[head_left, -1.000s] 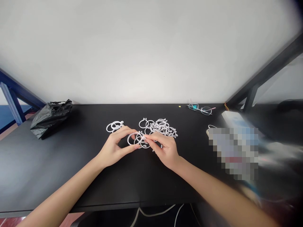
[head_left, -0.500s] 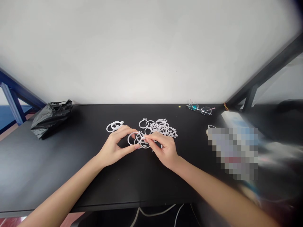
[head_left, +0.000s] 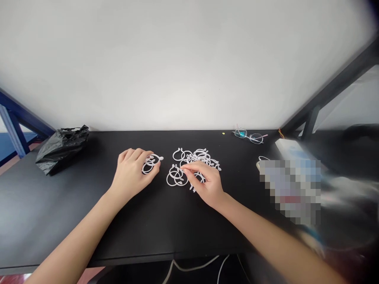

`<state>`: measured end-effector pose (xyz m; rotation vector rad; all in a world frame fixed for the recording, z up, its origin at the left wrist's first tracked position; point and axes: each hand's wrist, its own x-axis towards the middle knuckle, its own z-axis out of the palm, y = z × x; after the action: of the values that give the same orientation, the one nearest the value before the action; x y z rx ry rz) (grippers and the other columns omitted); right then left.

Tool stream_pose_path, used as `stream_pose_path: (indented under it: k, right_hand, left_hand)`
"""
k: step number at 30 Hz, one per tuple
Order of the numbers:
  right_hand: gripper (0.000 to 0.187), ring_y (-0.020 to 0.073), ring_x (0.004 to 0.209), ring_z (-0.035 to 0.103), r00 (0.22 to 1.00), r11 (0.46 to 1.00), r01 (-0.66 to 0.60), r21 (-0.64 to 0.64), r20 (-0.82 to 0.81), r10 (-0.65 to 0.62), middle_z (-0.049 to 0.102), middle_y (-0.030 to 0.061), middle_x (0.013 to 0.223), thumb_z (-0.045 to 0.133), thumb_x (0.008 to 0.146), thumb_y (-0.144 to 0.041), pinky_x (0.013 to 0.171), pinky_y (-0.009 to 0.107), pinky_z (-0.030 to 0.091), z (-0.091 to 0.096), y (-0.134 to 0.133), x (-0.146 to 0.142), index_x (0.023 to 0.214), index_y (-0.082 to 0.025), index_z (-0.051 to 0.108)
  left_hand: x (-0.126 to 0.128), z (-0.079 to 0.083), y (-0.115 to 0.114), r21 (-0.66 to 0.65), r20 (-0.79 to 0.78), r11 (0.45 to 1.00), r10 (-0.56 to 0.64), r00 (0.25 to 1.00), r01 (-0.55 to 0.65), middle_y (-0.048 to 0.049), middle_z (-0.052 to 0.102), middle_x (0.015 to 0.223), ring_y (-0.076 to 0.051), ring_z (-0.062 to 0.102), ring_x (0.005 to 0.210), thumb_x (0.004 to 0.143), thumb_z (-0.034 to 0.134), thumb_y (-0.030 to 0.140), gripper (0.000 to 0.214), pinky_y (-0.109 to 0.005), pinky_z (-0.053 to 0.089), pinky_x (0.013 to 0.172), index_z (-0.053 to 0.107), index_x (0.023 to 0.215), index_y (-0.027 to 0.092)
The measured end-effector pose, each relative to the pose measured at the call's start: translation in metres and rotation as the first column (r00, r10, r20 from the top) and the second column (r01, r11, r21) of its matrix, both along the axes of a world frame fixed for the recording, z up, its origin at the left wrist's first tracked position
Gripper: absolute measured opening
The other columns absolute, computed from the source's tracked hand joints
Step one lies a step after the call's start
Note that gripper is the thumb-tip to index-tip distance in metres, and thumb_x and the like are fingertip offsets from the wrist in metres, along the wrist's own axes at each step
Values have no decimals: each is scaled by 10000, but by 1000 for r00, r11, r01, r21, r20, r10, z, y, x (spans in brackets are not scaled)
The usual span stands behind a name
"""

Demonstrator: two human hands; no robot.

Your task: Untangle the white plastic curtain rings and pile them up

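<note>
My left hand is closed around a white plastic curtain ring, whose knobbed joint shows beyond the fingertips. Other white rings lie beneath and partly behind those fingers. To the right is a loose pile of white curtain rings, several with gaps between their knobbed ends. At the pile's near left, my right hand has thumb and forefinger pinched together beside two overlapping rings. What is between these fingertips, if anything, cannot be made out. The right hand covers part of the pile.
A crumpled black plastic bag sits at the left on the black table. Eyeglasses lie at the back right, near a small yellow bit. A white box and blurred items stand at the right. Cables hang below the front edge.
My left hand has moved left and slightly up with a curtain ring, away from my right hand, to the smaller group of rings. The right hand has stayed nearly in place, fingers still pinched.
</note>
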<state>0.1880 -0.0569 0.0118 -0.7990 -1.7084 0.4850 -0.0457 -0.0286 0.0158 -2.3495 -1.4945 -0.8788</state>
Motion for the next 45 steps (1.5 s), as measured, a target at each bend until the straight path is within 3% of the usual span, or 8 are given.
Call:
stream_pose_path:
  k: [10,22,25,28,31,34,38,45]
  right_hand:
    - [152,162,698,666,1000,1000,-28,11,-13,28,738,48,794,581,909,-143,652,320,567,0,-1,-1,911,-202,720]
    - [153,164,730,680,999,999,-31,11,-11,31,743,52,803,572,918,-138,667,319,564,-1,-1,-2,904,-189,715]
    - [157,166,737,683,1000,1000,-29,10,-6,29,742,53,804,564,922,-143,668,320,566,-1,-1,-2,906,-187,714]
    - [157,167,732,681,999,999,-33,5,1,33,742,52,802,561,924,-147,668,323,568,-1,-2,-1,917,-191,711]
    - [152,165,730,676,999,999,-35,3,5,35,743,51,812,564,925,-147,675,325,570,-2,-2,-1,925,-195,707]
    - [149,164,736,675,999,999,-36,4,9,36,737,53,812,566,926,-140,681,322,566,-2,-2,-1,929,-189,707]
    - [148,162,735,672,999,999,-31,7,19,31,729,49,798,563,930,-141,679,316,559,-2,-2,-1,927,-187,704]
    - [148,163,736,668,999,999,-45,7,20,45,730,52,804,558,932,-137,689,322,557,-4,-2,-3,936,-185,697]
  left_hand:
    - [-20,-9,8,-13,-166,974,222,961,-227,-134,678,911,-350,605,892,895,548,462,322,-501,405,860,704,930,182]
    - [-20,-10,8,-28,-209,973,218,953,-228,-141,673,1031,-341,602,936,895,553,450,335,-487,424,868,677,1033,170]
    - [-13,-5,5,-60,-138,989,125,982,-135,-113,668,1065,-302,604,974,936,523,402,295,-501,398,971,655,1066,172]
    - [-4,-2,1,-80,-40,994,-74,996,70,-81,663,1057,-239,615,975,961,516,318,221,-501,332,1082,628,1087,175]
    - [6,-1,-3,-101,-9,958,-271,963,269,-70,660,1048,-210,617,971,952,533,238,173,-485,321,1102,612,1093,175]
    - [12,-1,-8,-163,18,903,-400,916,398,-75,649,1039,-205,600,952,947,523,181,180,-426,417,988,608,1106,177]
    - [15,-2,-13,-225,65,858,-459,886,461,-83,628,997,-203,581,899,943,518,155,206,-354,460,819,613,1125,164]
    - [19,-3,-14,-341,108,804,-481,870,486,-52,596,889,-177,549,788,970,481,171,242,-320,443,744,600,1181,177]
